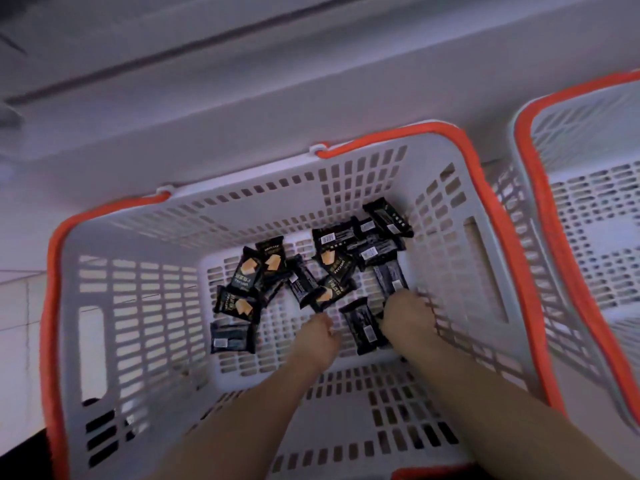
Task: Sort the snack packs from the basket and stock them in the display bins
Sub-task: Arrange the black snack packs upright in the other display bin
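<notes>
Pale grey shelving runs across the top; below it sits a white slotted basket (114, 289) w/ orange rim, a second basket (588, 209) just beside it at right; black snack packs (277, 271) lie scattered on the floor of the first, long axes every which way; left hand (317, 336) reaches in, fingertips pinching a pack (325, 294) angled up-right; right hand (407, 315) is down on an upright-lying pack (389, 277), grip hidden, can't tell; another pack (362, 323) lies between both hands, long axis roughly toward the shelving.
</notes>
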Demonstrator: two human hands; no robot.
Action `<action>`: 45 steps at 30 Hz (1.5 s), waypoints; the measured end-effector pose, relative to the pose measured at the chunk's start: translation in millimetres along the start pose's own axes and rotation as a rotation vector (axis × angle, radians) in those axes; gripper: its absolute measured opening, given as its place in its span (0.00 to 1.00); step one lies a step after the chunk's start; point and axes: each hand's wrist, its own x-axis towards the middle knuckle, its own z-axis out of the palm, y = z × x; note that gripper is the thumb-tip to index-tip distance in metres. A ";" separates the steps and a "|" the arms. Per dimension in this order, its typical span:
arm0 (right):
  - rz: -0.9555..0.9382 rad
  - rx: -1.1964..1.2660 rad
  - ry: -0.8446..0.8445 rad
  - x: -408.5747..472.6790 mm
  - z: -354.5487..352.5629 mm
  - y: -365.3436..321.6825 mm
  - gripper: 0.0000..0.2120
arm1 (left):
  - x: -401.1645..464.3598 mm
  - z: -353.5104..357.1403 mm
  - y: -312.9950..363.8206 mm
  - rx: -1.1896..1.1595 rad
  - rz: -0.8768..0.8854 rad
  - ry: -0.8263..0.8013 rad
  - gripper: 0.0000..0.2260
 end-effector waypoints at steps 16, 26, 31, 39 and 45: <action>0.170 1.474 -0.293 -38.6 -37.1 19.8 0.10 | 19.2 52.7 32.1 -0.165 -0.207 0.305 0.29; -0.112 1.677 -0.467 -41.0 -41.4 4.1 0.12 | -29.7 -28.8 -15.8 -1.584 -0.065 -0.101 0.12; -0.094 1.474 -0.416 -43.7 -29.2 -1.0 0.06 | -38.5 -38.8 -23.3 -1.709 -0.072 -0.144 0.18; -0.378 1.160 -0.384 -46.6 -28.2 -8.7 0.14 | -32.3 -36.5 -13.1 -1.486 -0.025 -0.259 0.14; -0.798 0.161 0.008 -49.0 -34.5 -4.9 0.15 | -15.1 -51.4 1.2 -0.872 -0.225 -0.211 0.09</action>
